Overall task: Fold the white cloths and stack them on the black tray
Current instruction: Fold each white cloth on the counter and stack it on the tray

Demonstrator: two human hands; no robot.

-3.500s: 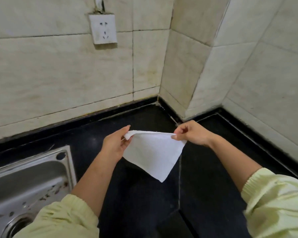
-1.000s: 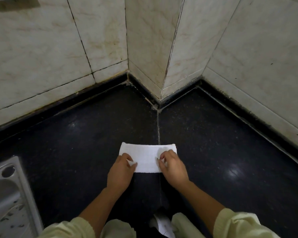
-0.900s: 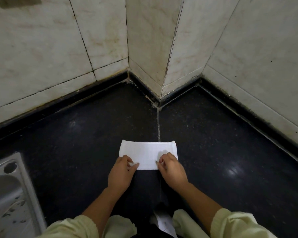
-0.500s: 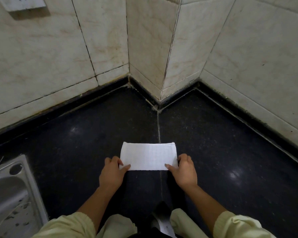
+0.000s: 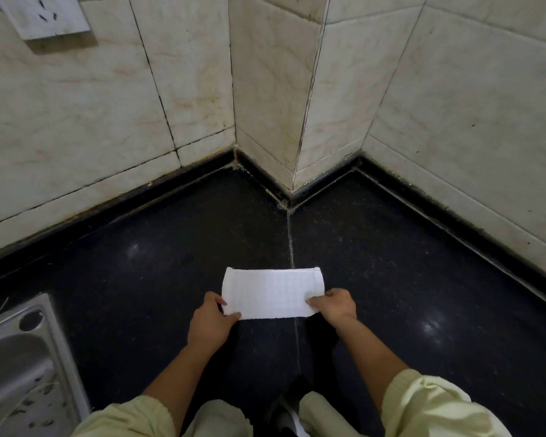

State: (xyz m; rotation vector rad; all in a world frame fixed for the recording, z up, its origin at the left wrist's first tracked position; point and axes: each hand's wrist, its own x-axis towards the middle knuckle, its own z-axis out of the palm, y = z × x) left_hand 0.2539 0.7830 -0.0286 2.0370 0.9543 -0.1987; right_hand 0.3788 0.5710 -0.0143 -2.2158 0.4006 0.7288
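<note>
On black counter (image 5: pixel 139 263), just ahead of hands: folded white cloth (image 5: pixel 271 293), long axis left-right. Left hand (image 5: pixel 213 316) pinches left end, right hand (image 5: pixel 334 305) pinches right end; equally near.

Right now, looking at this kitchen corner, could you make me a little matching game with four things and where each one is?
1 white cloth
2 sink
3 wall socket
4 right hand

A on the tiled wall, upper left
B grips the cloth's right end
C folded, flat on the black counter
D set in the counter, lower left

Pairs: 1-C, 2-D, 3-A, 4-B.
</note>
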